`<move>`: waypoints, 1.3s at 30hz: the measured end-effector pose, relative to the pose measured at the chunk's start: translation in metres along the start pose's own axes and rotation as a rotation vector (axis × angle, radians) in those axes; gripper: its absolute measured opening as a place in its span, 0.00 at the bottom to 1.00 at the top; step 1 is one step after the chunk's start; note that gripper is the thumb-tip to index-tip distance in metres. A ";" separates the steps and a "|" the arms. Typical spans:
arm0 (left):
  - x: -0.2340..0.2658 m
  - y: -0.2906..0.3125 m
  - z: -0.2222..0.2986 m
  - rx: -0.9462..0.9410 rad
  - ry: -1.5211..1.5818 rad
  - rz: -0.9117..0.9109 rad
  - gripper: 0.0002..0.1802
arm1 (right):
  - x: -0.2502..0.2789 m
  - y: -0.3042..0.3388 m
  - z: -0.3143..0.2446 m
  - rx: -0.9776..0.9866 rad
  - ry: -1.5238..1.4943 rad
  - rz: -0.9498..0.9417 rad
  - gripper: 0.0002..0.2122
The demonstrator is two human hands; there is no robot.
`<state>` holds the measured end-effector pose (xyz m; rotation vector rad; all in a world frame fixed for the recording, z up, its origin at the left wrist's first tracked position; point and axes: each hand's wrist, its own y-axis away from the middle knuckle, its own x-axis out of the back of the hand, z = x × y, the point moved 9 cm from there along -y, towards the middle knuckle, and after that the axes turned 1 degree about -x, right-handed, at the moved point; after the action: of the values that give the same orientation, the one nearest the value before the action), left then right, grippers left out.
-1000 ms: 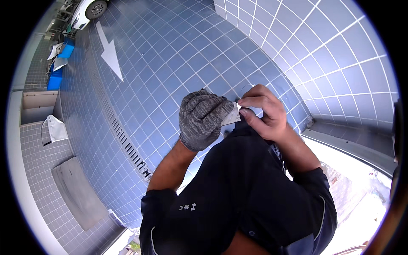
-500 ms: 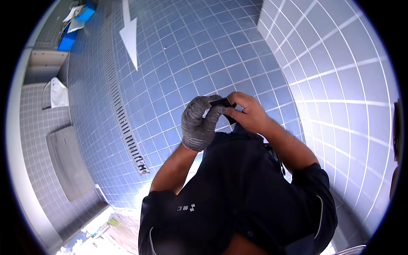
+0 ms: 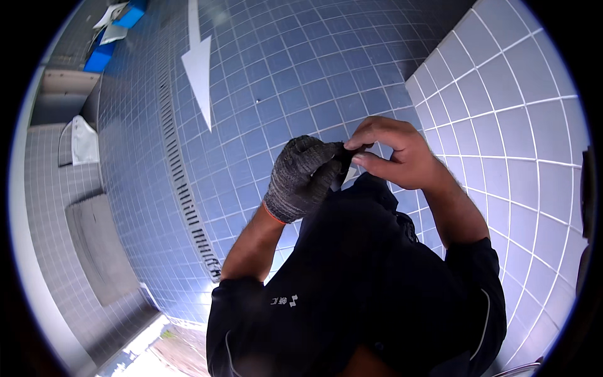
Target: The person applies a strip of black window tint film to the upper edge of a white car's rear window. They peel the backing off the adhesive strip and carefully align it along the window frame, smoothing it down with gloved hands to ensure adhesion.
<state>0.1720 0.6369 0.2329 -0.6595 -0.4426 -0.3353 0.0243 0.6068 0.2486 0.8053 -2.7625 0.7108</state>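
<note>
My left hand wears a grey knit glove with an orange cuff edge. Its fingers are closed round a small black flat thing, whose kind I cannot make out. From the right, my bare right hand reaches to the top of that thing, with thumb and fingertips pinched at its edge. Most of it is hidden by the glove and fingers. Both hands are in front of my body, above the blue tiled floor.
A slotted drain grate runs along the floor at the left. Beyond it are a white chair-like object and blue boxes. A white arrow marks the floor ahead. A light tiled wall rises close on the right.
My right hand has moved rightward, and its fingers are now at the upper edge of the black thing. The thing has turned, and less of its flat face shows.
</note>
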 end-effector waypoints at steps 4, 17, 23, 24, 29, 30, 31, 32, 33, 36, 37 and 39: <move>-0.014 -0.119 -0.064 0.003 0.028 -0.236 0.14 | 0.086 -0.052 0.051 -0.044 0.105 0.203 0.07; 0.004 -0.416 -0.363 0.635 0.498 -0.004 0.10 | 0.296 -0.344 0.246 0.396 0.656 0.181 0.15; 0.068 -0.537 -0.487 0.498 0.311 0.277 0.09 | 0.352 -0.513 0.352 0.485 0.552 0.113 0.13; 0.076 -0.558 -0.516 0.463 0.263 0.315 0.09 | 0.365 -0.541 0.373 0.448 0.542 0.109 0.13; 0.100 -0.723 -0.621 0.411 0.220 0.161 0.11 | 0.473 -0.654 0.466 0.204 0.377 0.289 0.12; 0.096 -0.758 -0.643 0.418 0.292 0.122 0.12 | 0.496 -0.669 0.479 0.161 0.376 0.344 0.12; 0.090 -0.786 -0.662 0.425 0.363 0.075 0.13 | 0.515 -0.678 0.489 0.120 0.376 0.407 0.12; 0.081 -0.817 -0.683 0.448 0.434 0.013 0.14 | 0.540 -0.690 0.504 0.092 0.379 0.466 0.12; 0.071 -0.849 -0.702 0.476 0.492 -0.038 0.15 | 0.566 -0.700 0.519 0.054 0.381 0.525 0.11; 0.039 -0.947 -0.764 0.426 0.494 -0.185 0.20 | 0.646 -0.732 0.568 -0.024 0.399 0.667 0.10; 0.039 -0.982 -0.777 0.263 0.334 -0.172 0.23 | 0.672 -0.745 0.584 -0.041 0.414 0.700 0.09; 0.039 -1.055 -0.782 -0.049 0.017 -0.100 0.27 | 0.724 -0.778 0.618 -0.058 0.450 0.712 0.09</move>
<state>-0.0270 -0.6614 0.2412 -0.6832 -0.4533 -0.4467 -0.1805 -0.6054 0.2313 -0.3580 -2.5808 0.7836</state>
